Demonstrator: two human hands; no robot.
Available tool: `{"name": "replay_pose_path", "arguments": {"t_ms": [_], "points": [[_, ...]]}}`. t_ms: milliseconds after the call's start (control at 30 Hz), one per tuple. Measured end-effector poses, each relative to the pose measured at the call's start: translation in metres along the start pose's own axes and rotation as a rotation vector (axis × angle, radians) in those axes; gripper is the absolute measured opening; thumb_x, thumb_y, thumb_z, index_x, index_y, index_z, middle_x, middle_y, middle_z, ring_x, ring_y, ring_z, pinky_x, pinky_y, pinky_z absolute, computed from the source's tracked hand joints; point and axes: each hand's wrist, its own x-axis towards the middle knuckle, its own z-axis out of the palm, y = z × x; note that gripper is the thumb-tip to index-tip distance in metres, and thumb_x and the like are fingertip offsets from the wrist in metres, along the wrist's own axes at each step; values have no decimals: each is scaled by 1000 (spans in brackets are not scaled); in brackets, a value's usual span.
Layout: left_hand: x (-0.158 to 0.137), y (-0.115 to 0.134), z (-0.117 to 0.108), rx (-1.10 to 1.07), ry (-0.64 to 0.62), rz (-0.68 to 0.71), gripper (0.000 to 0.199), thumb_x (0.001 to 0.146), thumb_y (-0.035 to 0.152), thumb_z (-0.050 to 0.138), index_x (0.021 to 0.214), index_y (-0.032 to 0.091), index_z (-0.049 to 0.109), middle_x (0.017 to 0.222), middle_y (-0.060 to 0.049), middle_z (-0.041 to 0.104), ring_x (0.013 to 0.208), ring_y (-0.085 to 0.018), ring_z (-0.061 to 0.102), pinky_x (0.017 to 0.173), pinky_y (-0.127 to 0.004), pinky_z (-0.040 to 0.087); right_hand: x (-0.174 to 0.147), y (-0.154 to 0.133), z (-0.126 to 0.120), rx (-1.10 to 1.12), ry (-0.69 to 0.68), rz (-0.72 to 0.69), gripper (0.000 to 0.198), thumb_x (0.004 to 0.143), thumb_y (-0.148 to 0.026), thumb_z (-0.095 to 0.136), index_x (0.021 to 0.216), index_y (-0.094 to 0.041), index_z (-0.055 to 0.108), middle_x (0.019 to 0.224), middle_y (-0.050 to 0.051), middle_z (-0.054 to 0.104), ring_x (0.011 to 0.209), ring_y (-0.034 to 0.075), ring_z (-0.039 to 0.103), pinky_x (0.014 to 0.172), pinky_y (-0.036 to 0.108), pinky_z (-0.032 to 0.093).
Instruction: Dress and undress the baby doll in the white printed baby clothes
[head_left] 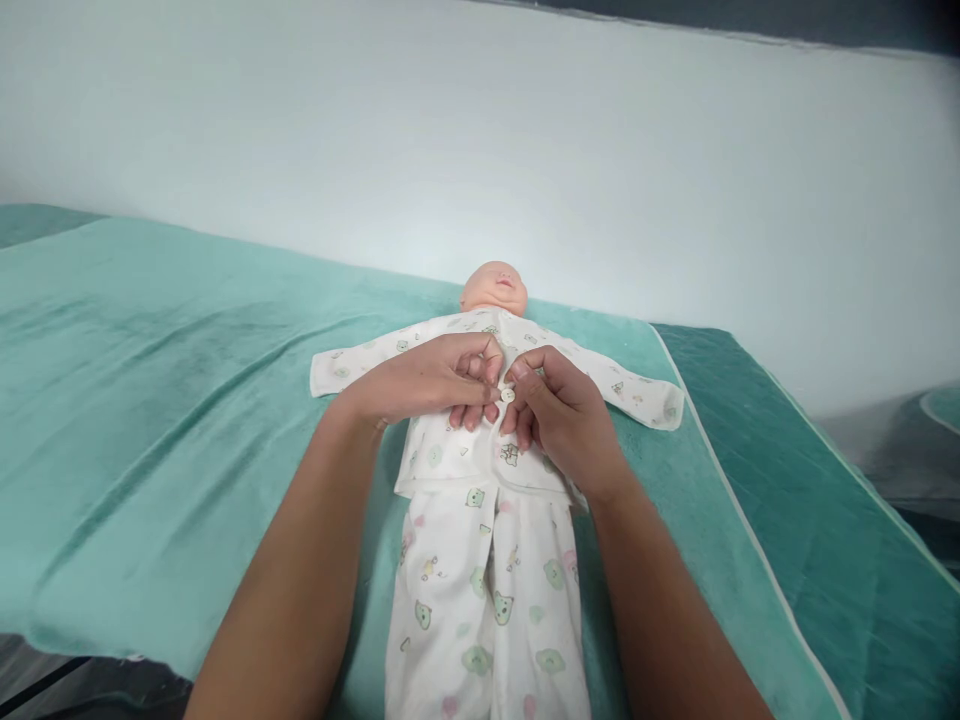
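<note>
Fingers of the left hand (435,378) and right hand (564,408) pinch the shirt (442,458) front on either side of a button (508,396), mid-chest on the doll (491,290). Cloth looks soft, light; the button, probably stiff, suits a rim hold.

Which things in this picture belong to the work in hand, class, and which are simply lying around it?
In the work:
- left hand and right hand, both at the button
- button
- patterned top
- doll, head above the collar

Lying around it:
- patterned trousers
- light green blanket
- darker green cover
</note>
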Motion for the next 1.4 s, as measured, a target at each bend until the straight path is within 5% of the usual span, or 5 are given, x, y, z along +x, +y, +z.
{"name": "replay_pose_path", "arguments": {"t_ms": [600, 867, 1033, 1400], "points": [[-2, 1, -3, -9, -61, 8, 11, 83, 17, 64, 84, 18, 53, 69, 1, 64, 61, -10, 62, 52, -20, 45, -1, -5, 1, -23, -5, 13, 32, 95, -52, 53, 84, -22, 54, 53, -5, 62, 38, 9, 50, 41, 20, 37], [-1, 2, 2, -9, 58, 10, 6, 88, 22, 58, 93, 19, 55, 60, 3, 60, 50, -9, 55, 46, -20, 44, 0, -4, 1, 42, 5, 8, 31, 94, -52, 55, 85, -22, 52, 49, -6, 60, 34, 9, 46, 37, 19, 34], [0, 2, 4, -7, 174, 11, 7, 90, 25, 58, 94, 19, 56, 69, 1, 63, 51, -9, 58, 49, -22, 48, 1, -3, 2, 147, 181, -23, 26, 92, -46, 58, 84, -23, 51, 56, -5, 63, 35, 7, 47, 34, 18, 29], [0, 0, 0, 29, 115, 13, 14, 87, 27, 66, 94, 18, 59, 71, 0, 66, 55, -10, 61, 51, -22, 49, 2, 1, 8, 140, 368, -115, 27, 91, -48, 58, 85, -24, 49, 62, -5, 65, 39, 8, 50, 37, 20, 34]]}}
